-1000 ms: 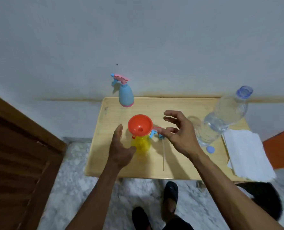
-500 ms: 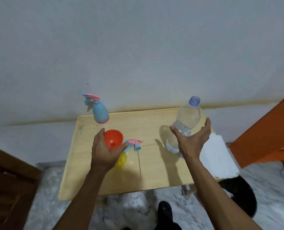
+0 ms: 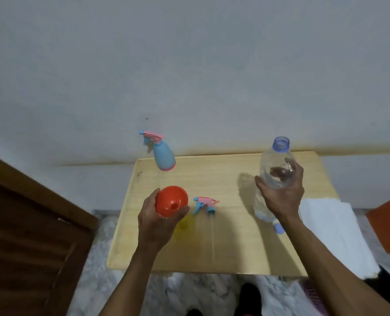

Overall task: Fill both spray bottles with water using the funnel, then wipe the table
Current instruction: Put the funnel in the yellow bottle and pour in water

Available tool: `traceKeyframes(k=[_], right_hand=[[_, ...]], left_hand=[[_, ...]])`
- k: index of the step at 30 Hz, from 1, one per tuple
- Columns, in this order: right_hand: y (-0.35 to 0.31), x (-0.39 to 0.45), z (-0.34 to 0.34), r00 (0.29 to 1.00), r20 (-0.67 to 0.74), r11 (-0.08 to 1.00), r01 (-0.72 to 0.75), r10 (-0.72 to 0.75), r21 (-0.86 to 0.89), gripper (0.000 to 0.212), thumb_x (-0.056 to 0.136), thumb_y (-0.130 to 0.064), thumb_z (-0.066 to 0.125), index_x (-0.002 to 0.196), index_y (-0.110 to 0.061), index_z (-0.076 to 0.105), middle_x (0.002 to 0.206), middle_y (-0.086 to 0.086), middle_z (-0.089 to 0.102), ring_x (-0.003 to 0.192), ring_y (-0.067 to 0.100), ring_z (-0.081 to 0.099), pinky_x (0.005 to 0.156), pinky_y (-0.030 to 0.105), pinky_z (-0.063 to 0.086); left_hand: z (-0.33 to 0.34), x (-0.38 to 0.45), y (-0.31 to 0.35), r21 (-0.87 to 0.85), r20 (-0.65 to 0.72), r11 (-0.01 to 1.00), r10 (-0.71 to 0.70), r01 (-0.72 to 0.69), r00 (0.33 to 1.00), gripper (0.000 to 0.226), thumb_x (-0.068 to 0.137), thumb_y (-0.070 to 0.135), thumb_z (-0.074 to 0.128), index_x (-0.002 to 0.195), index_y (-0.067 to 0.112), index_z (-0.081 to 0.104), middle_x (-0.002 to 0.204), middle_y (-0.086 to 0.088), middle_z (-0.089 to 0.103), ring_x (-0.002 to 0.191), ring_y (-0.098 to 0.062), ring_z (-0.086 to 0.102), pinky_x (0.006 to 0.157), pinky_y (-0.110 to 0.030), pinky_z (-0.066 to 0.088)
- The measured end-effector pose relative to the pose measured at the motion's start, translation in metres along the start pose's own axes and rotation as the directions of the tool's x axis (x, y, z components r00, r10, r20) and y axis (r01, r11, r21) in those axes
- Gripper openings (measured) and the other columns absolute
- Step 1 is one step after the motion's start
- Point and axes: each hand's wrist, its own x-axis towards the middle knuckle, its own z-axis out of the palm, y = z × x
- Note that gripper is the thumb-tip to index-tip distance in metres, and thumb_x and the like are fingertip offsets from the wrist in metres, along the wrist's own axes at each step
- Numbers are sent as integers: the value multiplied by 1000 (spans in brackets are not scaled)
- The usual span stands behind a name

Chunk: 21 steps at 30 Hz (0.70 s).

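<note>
While gripped by right hand (image 3: 280,197): uncapped water bottle (image 3: 275,165) (part-full); left hand (image 3: 154,221) round funnel (image 3: 171,201).

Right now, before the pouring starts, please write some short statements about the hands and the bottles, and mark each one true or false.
1. The right hand holds the clear water bottle. True.
2. The water bottle has its cap on. False: its mouth is open, and a blue cap lies on the table.
3. The left hand holds the orange funnel. True.
4. The blue spray bottle lies on its side. False: it stands upright at the table's far edge.
5. A loose spray head lies on the table. True.
</note>
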Motion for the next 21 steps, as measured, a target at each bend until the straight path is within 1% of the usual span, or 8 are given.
traceKeyframes(k=[3, 6, 8, 11, 13, 17, 19, 21], right_hand=[[-9, 5, 8, 990, 132, 996, 57, -47, -74, 81, 66, -14, 90, 134, -27, 49, 97, -26, 62, 88, -1, 65, 79, 3, 43], [-33, 9, 16, 941, 318, 976, 169, -118, -138, 86, 63, -15, 89, 134, -37, 47, 100, -26, 64, 90, 7, 66, 80, 20, 50], [-54, 12, 20, 861, 476, 944, 286, -179, -162, 89, 60, -17, 87, 134, -43, 45, 97, -18, 68, 91, 8, 67, 81, 29, 54], [-87, 16, 29, 698, 683, 849, 479, -215, -224, 90, 57, -24, 83, 134, -46, 40, 93, -14, 68, 86, 19, 67, 77, 38, 56], [-103, 17, 36, 606, 770, 769, 584, -200, -260, 92, 57, -27, 81, 136, -44, 37, 94, -12, 67, 80, 25, 63, 72, 40, 56], [-118, 16, 49, 484, 868, 603, 727, -110, -329, 93, 61, -32, 79, 139, -46, 30, 99, -10, 67, 87, 26, 60, 71, 36, 51], [-122, 13, 53, 455, 888, 500, 785, -67, -365, 92, 66, -31, 78, 144, -41, 29, 97, -12, 62, 83, 24, 53, 67, 33, 43], [-123, 11, 54, 454, 890, 439, 808, -36, -394, 91, 68, -31, 77, 145, -39, 30, 99, -8, 64, 81, 22, 49, 64, 32, 39]], left_hand=[[1, 0, 2, 18, -11, 1000, 16, -16, 1000, 98, 65, 45, 90, 147, 15, 45, 141, -8, 54, 123, -29, 55, 90, -32, 43], [0, 2, 0, 75, -52, 994, 87, -83, 995, 100, 63, 45, 91, 146, 12, 46, 136, -12, 57, 118, -32, 58, 88, -34, 47], [-1, 2, 0, 46, -63, 996, 75, -72, 995, 102, 60, 46, 93, 145, 15, 46, 129, -5, 60, 112, -28, 60, 87, -34, 50], [-3, 5, 1, -18, -87, 999, 47, -49, 995, 90, 55, 43, 97, 132, 19, 56, 114, 4, 64, 101, -25, 63, 83, -33, 52], [-4, 8, 0, -62, -64, 998, 9, -12, 998, 85, 54, 42, 97, 128, 20, 60, 113, 2, 67, 101, -24, 63, 86, -35, 54], [-5, 12, -6, -117, -18, 993, 2, -5, 1000, 86, 56, 42, 95, 131, 20, 58, 118, 1, 64, 107, -24, 62, 87, -30, 50], [-7, 12, -8, -112, -16, 993, 22, -24, 1000, 86, 58, 40, 95, 132, 20, 57, 122, 0, 64, 110, -23, 61, 88, -27, 47], [-8, 13, -10, -118, -7, 992, 42, -42, 999, 87, 58, 40, 95, 133, 19, 57, 123, 0, 64, 110, -21, 61, 88, -25, 43]])
